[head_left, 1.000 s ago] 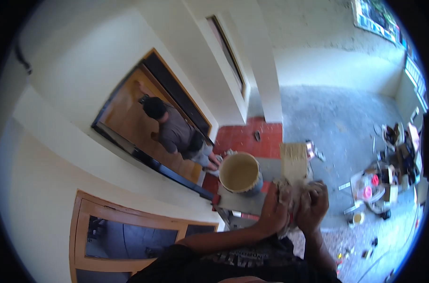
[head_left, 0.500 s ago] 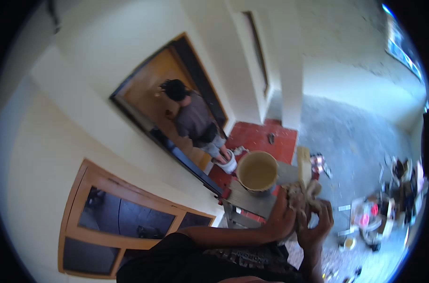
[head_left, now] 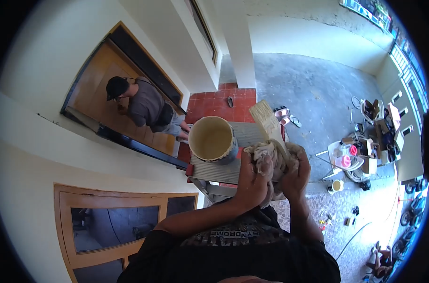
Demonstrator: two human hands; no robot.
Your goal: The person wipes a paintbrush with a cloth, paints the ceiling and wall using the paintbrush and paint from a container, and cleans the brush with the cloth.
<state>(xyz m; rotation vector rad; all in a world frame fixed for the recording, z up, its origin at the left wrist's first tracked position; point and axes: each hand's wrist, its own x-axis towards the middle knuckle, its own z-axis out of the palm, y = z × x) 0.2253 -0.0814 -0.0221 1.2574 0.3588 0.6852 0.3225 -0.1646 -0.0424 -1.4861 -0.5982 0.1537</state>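
A wide paintbrush (head_left: 266,119) with pale, paint-coated bristles points up and slightly left, tilted, in front of my chest. My right hand (head_left: 297,172) is closed around its lower part, pressed against a crumpled, stained rag (head_left: 264,154). My left hand (head_left: 252,185) grips the rag from the other side, so the cloth is bunched between both hands and hangs below them. The brush's handle is mostly hidden by rag and fingers. Just left of the hands, a paint bucket (head_left: 212,138) with a smeared rim stands on a ribbed metal platform (head_left: 219,170).
A person (head_left: 146,104) in a cap stands at a wooden door (head_left: 94,85) on the left. Below is a red tiled floor (head_left: 214,100) with sandals. A wood-framed window (head_left: 63,221) is at lower left. Chairs and boxes (head_left: 370,165) stand at right.
The view has swung, so the bucket and the person at the door sit farther left. The brush now leans left instead of standing upright, and more of the rag shows between my hands.
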